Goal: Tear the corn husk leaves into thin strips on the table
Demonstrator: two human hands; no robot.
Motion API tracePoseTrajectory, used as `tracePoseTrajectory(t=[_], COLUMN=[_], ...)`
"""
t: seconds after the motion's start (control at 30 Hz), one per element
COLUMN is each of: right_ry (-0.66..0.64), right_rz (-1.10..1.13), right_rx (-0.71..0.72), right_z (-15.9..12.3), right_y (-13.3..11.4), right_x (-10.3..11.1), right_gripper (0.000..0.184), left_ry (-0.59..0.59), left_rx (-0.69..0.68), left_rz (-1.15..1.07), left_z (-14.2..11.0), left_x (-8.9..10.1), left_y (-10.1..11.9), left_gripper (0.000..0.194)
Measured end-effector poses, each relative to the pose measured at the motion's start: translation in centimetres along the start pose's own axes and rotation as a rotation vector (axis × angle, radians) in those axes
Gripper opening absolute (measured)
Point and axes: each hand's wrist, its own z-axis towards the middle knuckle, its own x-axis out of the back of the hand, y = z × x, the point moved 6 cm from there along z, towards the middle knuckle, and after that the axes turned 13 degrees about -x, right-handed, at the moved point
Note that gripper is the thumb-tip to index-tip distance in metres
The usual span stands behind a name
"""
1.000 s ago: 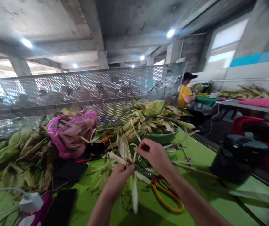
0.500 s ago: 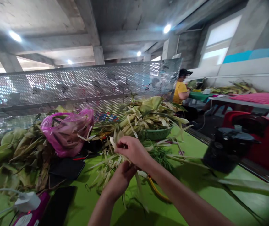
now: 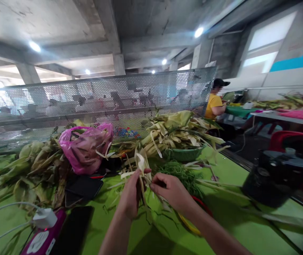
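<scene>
A bundle of pale corn husk strips (image 3: pixel 140 163) stands up from my left hand (image 3: pixel 131 193), which is closed around its lower part. My right hand (image 3: pixel 169 189) pinches a strip at the bundle's right side, thumb and forefinger together. Loose strip ends hang below both hands over the green tabletop (image 3: pixel 114 233). Just behind my right hand lies a heap of thin green strands (image 3: pixel 180 173). A yellow and red ring-shaped thing (image 3: pixel 190 225) shows partly under my right forearm.
Husks (image 3: pixel 172 131) overflow a green basket (image 3: pixel 186 154). A pink plastic bag (image 3: pixel 86 148) stands beside more husks (image 3: pixel 34 166). At left lie a power strip (image 3: pixel 44 233) and a dark flat object (image 3: pixel 74 230). A black pot-like container (image 3: pixel 265 180) is right; a person in yellow (image 3: pixel 214 104) sits beyond.
My hands have come apart from their crossed position. The left now holds the bundle upright, and the right has moved to its right side. The view has shifted slightly left.
</scene>
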Motion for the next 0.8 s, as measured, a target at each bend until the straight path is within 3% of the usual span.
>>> tracePoseTrajectory(t=[0.13, 0.4, 0.57, 0.67, 0.8], right_ry=[0.038, 0.117, 0.158, 0.077, -0.148], right_rz=[-0.008, -0.041, -0.061, 0.040, 0.377], right_rx=[0.017, 0.057, 0.051, -0.011, -0.088], right_z=[0.5, 0.3, -0.1, 0.2, 1.2], right_y=[-0.1, -0.2, 0.5, 1.3, 1.3], right_x=[0.6, 2.1, 2.3, 2.3, 1.6], right_gripper=[0.017, 0.019, 0.023, 0.021, 0.024], left_ry=[0.080, -0.049, 0.035, 0.049, -0.067], left_rx=[0.029, -0.019, -0.029, -0.014, -0.061], left_rz=[0.009, 0.089, 0.073, 0.136, 0.207], left_z=[0.0, 0.0, 0.2, 0.0, -0.3], left_x=[0.6, 0.0, 0.6, 0.7, -0.1], left_y=[-0.4, 0.1, 0.5, 0.7, 0.7], left_gripper=[0.044, 0.033, 0.035, 0.037, 0.035])
